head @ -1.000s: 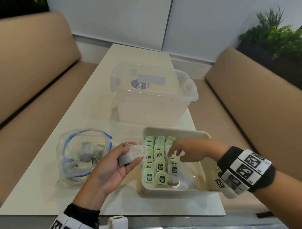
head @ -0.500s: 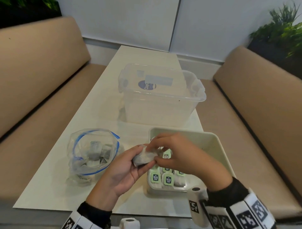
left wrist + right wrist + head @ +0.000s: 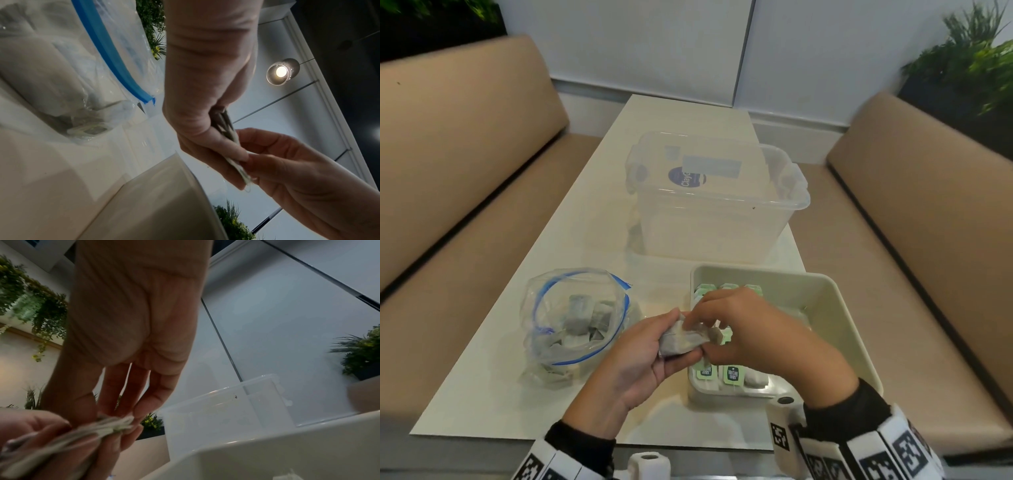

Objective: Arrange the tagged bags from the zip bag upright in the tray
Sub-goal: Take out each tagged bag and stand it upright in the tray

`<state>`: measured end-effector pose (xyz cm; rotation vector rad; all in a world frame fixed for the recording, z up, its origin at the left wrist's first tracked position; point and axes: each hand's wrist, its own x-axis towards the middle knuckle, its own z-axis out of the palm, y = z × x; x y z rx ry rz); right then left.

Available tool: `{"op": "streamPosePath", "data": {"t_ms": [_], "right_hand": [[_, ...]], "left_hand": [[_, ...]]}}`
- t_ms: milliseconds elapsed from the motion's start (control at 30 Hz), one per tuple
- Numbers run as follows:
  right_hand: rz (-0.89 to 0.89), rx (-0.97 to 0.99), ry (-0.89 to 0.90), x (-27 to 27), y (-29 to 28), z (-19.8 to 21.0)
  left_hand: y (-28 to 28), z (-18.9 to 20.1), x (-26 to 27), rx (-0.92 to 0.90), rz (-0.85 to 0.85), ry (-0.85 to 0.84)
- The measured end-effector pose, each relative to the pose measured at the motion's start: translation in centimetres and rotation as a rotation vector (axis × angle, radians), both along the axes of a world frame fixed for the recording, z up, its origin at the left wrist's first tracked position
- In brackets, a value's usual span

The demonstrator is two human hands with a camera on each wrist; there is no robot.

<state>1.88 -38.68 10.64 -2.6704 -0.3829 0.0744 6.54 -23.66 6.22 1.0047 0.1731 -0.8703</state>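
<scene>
Just left of the cream tray (image 3: 839, 308), my left hand (image 3: 650, 356) holds a small stack of grey tagged bags (image 3: 681, 342). My right hand (image 3: 739, 325) reaches across and pinches the stack's right end, where a green tag (image 3: 724, 337) sticks out. The same stack of tagged bags (image 3: 232, 146) shows edge-on between both hands in the left wrist view, and as tagged bags (image 3: 98, 430) in the right wrist view. Rows of green-tagged bags (image 3: 732, 373) stand upright in the tray's left part, partly hidden by my hands. The open zip bag (image 3: 575, 322) with several bags lies to the left.
A clear plastic tub (image 3: 715, 195) stands on the table (image 3: 602, 212) behind the tray. Tan benches (image 3: 448, 154) run along both sides. A plant (image 3: 969, 68) is at the back right.
My right hand has left the rows in the tray and come to the stack in my left hand, now pinching its end. The head view has shifted.
</scene>
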Motion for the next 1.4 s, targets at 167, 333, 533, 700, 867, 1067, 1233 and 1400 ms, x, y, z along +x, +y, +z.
{"op": "streamPosePath", "data": {"t_ms": [167,333,533,700,867,1067,1233,1400], "right_hand": [[-0.058,0.095,-0.084,-0.1,-0.3,0.4],[-0.113,0.344,-0.083,0.2,-0.8,2.1],[-0.195,0.325,-0.048,1.3,-1.1,3.9],[-0.206,0.259,-0.118,1.6,-1.0,3.9],[-0.150,0.240,-0.158,1.6,-0.7,4.1],[-0.056,0.132,-0.221,1.5,-1.5,4.8],[-0.027,-0.106,0.040,0.7,-4.3,5.8],[0.108,-0.448,0.595,0.7,-7.2,2.7]], "left_hand": [[0.0,0.1,-0.1,-0.017,-0.046,-0.020],[0.1,0.1,0.4,-0.024,-0.007,-0.047],[0.2,0.8,0.5,-0.075,-0.092,-0.205],[-0.1,0.7,0.1,0.015,-0.107,-0.405],[-0.1,0.3,0.1,0.009,-0.008,-0.441],[0.4,0.1,0.4,0.029,0.027,-0.451],[1.6,-0.7,1.3,0.068,0.124,-0.370],[2.0,-1.2,1.7,0.059,0.141,-0.342]]}}
